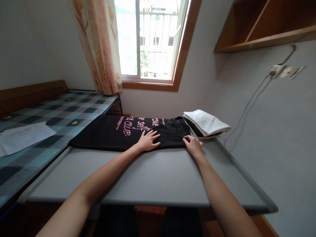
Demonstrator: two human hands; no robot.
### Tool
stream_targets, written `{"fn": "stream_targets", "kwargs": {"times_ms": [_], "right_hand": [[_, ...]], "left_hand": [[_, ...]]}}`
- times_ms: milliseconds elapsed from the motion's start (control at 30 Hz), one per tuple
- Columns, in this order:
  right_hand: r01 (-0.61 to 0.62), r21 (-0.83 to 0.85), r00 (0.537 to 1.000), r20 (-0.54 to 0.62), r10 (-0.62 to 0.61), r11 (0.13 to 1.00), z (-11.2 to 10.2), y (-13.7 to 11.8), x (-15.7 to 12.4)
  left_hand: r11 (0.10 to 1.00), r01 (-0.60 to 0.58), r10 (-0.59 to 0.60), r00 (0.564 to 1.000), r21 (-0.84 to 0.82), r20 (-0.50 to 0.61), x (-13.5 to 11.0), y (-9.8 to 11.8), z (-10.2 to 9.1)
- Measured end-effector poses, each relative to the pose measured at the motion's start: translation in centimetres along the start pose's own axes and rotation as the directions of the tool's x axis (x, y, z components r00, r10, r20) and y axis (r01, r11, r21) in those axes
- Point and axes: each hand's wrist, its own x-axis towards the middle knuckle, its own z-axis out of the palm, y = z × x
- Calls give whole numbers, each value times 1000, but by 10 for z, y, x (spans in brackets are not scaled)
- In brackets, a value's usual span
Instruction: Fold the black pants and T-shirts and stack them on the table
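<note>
A black T-shirt [98, 135] with pink lettering lies lengthwise across the grey table [158, 177], its neckline toward the right. My left hand [148, 141] rests flat on the shirt, fingers spread, just below the print. At the shirt's near right corner, my right hand [194, 144] pinches the black fabric between thumb and fingers. Right behind that hand sits a stack of folded clothes [206, 123], white on top with black and pale layers beneath; the shirt's neck end meets it.
Left of the table stands a bed with a checked mattress [89, 108] and paper sheets [27, 136] on it. A window [153, 39] with a floral curtain [101, 46] is behind. On the right wall are a wooden shelf [266, 36] and a socket with cables [275, 70].
</note>
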Motion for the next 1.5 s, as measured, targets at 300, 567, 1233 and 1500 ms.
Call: {"fn": "stream_targets", "kwargs": {"times_ms": [300, 567, 1233, 1500], "right_hand": [[-55, 186, 998, -32, 62, 981, 4, 6, 7], [-18, 297, 997, -69, 40, 955, 4, 13, 11], [-59, 251, 996, -48, 73, 966, 1, 23, 14], [-141, 174, 990, 9, 142, 975, -2, 18, 11]], "left_hand": [[828, -487, 525, 847, 279, -79, -14, 16, -4], [687, -538, 634, 772, 489, -41, -18, 20, 0], [846, -449, 470, 882, 288, -7, -21, 27, 3], [947, -298, 309, 947, -121, 88, -21, 23, -19]]}}
